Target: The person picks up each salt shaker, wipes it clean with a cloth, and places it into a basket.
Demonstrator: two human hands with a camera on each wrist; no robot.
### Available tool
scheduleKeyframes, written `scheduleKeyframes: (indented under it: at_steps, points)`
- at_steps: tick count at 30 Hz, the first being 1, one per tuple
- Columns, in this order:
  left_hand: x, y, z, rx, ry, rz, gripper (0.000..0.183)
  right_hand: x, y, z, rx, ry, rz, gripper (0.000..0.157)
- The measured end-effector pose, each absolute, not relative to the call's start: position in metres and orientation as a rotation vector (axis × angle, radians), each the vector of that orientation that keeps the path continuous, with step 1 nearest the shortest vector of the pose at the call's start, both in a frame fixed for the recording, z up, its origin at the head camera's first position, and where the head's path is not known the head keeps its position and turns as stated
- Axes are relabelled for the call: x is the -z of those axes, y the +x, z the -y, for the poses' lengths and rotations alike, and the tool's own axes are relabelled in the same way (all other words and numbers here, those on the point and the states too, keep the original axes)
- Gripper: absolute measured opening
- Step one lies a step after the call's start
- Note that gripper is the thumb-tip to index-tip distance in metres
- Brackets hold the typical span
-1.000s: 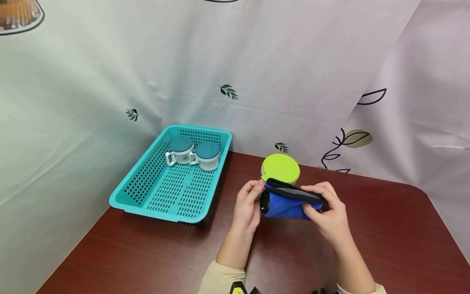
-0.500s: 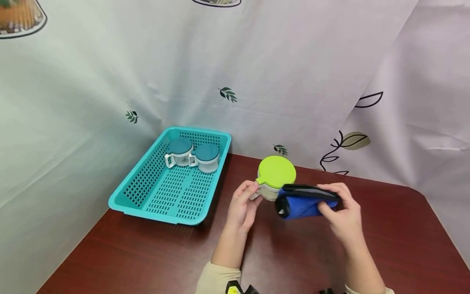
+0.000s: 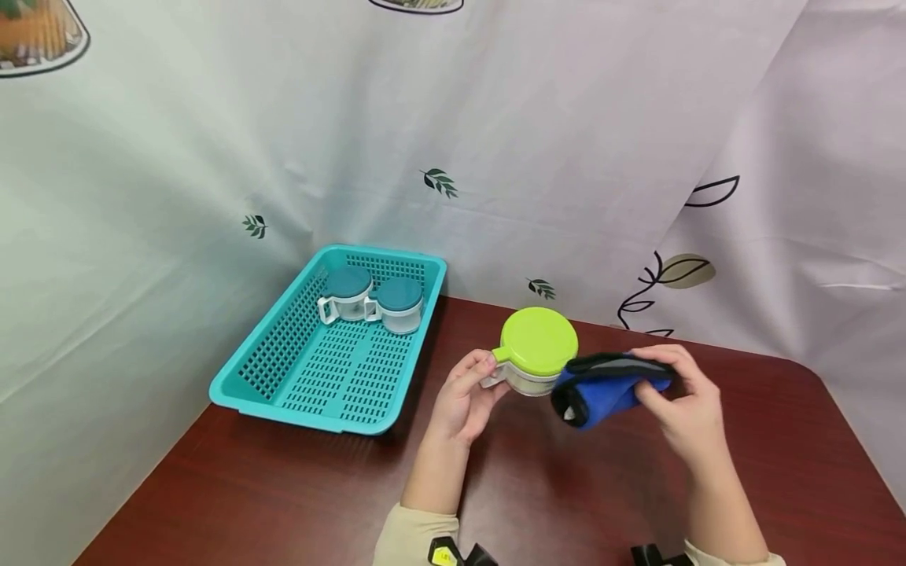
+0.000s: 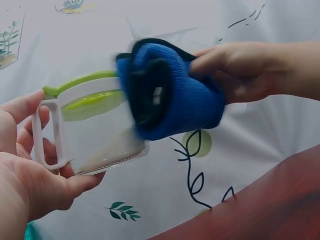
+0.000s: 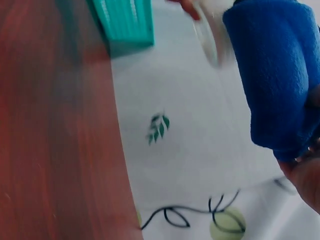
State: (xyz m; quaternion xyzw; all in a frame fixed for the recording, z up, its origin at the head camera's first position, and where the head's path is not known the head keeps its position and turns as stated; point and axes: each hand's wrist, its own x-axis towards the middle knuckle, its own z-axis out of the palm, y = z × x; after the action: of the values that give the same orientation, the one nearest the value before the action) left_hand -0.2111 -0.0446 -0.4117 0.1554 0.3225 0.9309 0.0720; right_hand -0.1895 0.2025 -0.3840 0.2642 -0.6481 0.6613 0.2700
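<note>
My left hand [image 3: 463, 399] grips the white handle of a clear seasoning jar [image 4: 97, 135] with a lime-green lid [image 3: 539, 341], held up off the table. In the left wrist view some pale content shows low in the jar. A folded blue cloth with black edging [image 3: 605, 389] is held by my right hand [image 3: 683, 401], its thumb below and fingers on top. The cloth is beside the jar's right side and overlaps it in the head view; whether they touch I cannot tell. In the right wrist view the cloth [image 5: 275, 75] hides most of the right fingers.
A turquoise basket [image 3: 233, 397] stands on the left of the dark red table [image 3: 297, 487]. Two jars with teal lids [image 3: 348, 281] [image 3: 399, 294] stand at its far end. A pale printed curtain [image 3: 495, 141] hangs behind the table.
My right hand has moved right with the cloth, away from the front of the jar, so more of the jar shows. The left hand shifted slightly left and keeps its hold.
</note>
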Motion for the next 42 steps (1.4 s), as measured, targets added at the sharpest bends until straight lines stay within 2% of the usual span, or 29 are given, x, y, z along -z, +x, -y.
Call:
scheduleKeyframes:
  at_steps: [10,18,20,27,34,36,42]
  points:
    - [0.412,-0.211,0.043,-2.748,0.473,-0.991,0.033,0.389,-0.189,-0.214,-1.818,0.763,1.744,0.042]
    - [0.418,-0.216,0.036,-2.759,0.24,-1.064,0.03,0.362,-0.184,-0.225,-1.951,0.144,1.439,0.037]
    - [0.42,-0.215,0.032,-2.744,0.212,-1.094,0.029,0.36,-0.185,-0.218,-1.934,0.156,1.411,0.036]
    - [0.421,-0.212,0.017,-2.699,0.192,-1.182,0.027,0.365,-0.185,-0.178,-1.466,0.297,1.897,0.035]
    - [0.42,-0.213,0.016,-2.716,0.183,-1.224,0.027,0.362,-0.177,-0.166,-1.606,0.548,1.795,0.035]
    - [0.419,-0.213,0.017,-2.719,0.21,-1.215,0.028,0.361,-0.18,-0.17,-1.631,0.517,1.707,0.032]
    - [0.417,-0.211,0.022,-2.73,0.3,-1.16,0.029,0.36,-0.182,-0.179,-1.455,0.195,1.793,0.027]
